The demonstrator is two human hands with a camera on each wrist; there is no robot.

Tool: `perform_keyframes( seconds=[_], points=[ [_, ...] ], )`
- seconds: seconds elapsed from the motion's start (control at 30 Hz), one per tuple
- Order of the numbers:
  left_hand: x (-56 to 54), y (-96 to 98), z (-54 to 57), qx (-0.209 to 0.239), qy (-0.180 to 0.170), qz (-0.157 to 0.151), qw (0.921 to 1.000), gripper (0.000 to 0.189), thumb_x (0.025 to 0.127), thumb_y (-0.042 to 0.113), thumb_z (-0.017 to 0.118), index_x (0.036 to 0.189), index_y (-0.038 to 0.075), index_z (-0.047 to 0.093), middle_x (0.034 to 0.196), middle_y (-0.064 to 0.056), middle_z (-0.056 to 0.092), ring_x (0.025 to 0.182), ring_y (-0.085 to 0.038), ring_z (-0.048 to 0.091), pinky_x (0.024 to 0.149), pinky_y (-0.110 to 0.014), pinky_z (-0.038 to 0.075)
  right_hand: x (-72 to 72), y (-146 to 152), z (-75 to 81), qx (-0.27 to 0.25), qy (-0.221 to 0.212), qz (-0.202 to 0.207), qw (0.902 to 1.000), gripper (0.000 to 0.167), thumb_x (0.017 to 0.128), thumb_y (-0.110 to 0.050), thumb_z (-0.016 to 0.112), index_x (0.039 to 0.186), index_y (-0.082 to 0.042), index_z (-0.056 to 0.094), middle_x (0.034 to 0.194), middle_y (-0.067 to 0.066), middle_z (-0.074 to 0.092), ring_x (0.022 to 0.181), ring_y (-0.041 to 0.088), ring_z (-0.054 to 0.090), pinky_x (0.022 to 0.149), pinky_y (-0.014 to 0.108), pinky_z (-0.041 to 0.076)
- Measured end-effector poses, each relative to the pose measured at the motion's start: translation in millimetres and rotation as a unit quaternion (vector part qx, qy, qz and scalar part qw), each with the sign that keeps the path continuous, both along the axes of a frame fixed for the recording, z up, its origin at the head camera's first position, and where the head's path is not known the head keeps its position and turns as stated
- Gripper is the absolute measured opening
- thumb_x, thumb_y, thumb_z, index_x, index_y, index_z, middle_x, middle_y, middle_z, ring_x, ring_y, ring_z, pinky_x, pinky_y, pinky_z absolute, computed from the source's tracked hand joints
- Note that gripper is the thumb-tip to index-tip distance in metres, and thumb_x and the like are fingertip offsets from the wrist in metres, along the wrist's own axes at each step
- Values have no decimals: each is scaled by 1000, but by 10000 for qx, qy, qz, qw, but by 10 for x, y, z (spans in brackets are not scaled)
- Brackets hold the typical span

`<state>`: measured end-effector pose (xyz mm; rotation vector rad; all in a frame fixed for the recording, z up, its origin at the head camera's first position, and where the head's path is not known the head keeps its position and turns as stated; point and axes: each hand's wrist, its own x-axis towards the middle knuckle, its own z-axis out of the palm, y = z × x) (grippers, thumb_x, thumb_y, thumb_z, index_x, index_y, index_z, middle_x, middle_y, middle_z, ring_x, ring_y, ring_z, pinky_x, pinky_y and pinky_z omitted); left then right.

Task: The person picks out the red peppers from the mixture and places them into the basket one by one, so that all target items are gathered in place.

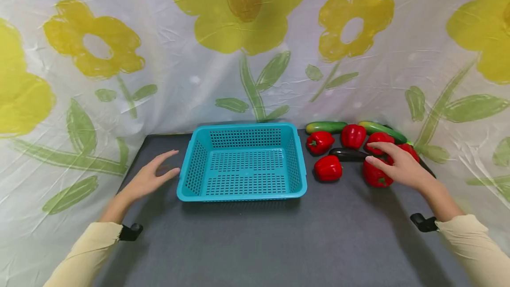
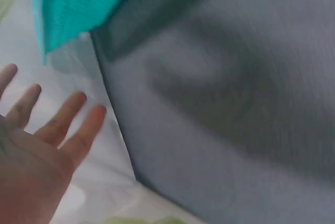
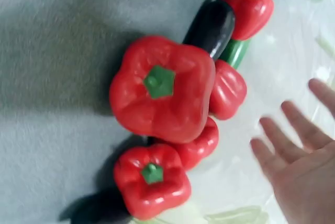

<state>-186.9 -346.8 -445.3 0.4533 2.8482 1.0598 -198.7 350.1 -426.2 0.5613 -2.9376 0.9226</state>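
Observation:
My left hand (image 1: 147,180) hovers just left of a turquoise plastic basket (image 1: 243,198), its fingers spread and holding nothing. In the left wrist view the same hand (image 2: 39,145) shows loose fingers, below a corner of the basket (image 2: 84,9). Over the pile of vegetables on the right, my right hand (image 1: 404,169) hangs with fingers apart and nothing in its grasp. Nearest to it is a red bell pepper (image 1: 374,175), partly covered by the hand in the head view. The right wrist view has a large red pepper (image 3: 162,88) to the left of the fingers (image 3: 282,140).
Other red peppers (image 1: 328,168) lie around a dark eggplant (image 1: 347,154). Behind them are a green cucumber (image 1: 326,127) and a second one (image 1: 382,130). Another dark eggplant (image 3: 99,211) lies at the pile's outer end. A flowered curtain (image 1: 179,92) borders the grey table (image 1: 239,247).

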Motion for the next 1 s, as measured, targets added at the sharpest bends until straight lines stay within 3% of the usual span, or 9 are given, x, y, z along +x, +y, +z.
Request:
perform_keyframes(
  seconds=[0.13, 0.2, 0.37, 0.53, 0.77, 1.0],
  points=[
    [12, 67, -2, 988, -59, -282, 9947, 69, 99, 18, 68, 158, 9, 34, 161, -19, 29, 130, -56, 44, 93, -64, 45, 20, -18, -47, -751, -204, -2, 9970, 51, 97, -25, 71, 141, -7, 57, 139, 15, 55, 123, 39, 56, 90, 19, 45],
    [9, 81, -24, 1294, -116, -376, 9908, 71, 98, 13, 69, 158, 8, 33, 162, -17, 29, 131, -57, 42, 93, -65, 44, 21, -51, -94, -1146, -410, 91, 9925, 52, 96, -22, 72, 143, -5, 56, 140, 15, 55, 124, 38, 56, 88, 16, 46],
    [-38, 97, -124, 1654, -281, -471, 9847, 73, 96, 9, 71, 158, 6, 33, 164, -16, 24, 135, -55, 37, 96, -65, 41, -1, -168, -247, -1619, -670, 213, 9843, 59, 93, -20, 76, 145, -2, 52, 141, 14, 55, 125, 33, 57, 94, 24, 47],
    [-83, 136, -207, 1843, -214, -601, 9808, 75, 93, 3, 73, 157, 2, 34, 166, -17, 18, 136, -55, 36, 97, -65, 38, -28, -271, -394, -2018, -778, 248, 9760, 64, 93, -16, 76, 149, -3, 48, 147, 18, 50, 131, 42, 49, 102, 34, 43],
    [-106, 184, -309, 1906, -31, -572, 9800, 76, 91, 2, 74, 157, 3, 36, 167, -14, 17, 136, -56, 36, 97, -65, 39, -69, -385, -500, -2408, -912, 205, 9661, 64, 93, -15, 75, 151, -6, 47, 152, 21, 43, 136, 47, 40, 101, 33, 44],
    [-141, 232, -409, 1819, 114, -500, 9820, 77, 89, 2, 77, 156, 4, 38, 166, -11, 22, 134, -53, 41, 94, -62, 43, -147, -444, -547, -2394, -1196, 206, 9633, 70, 94, -17, 75, 155, -7, 40, 156, 20, 37, 140, 48, 35, 107, 56, 33]
  ],
)
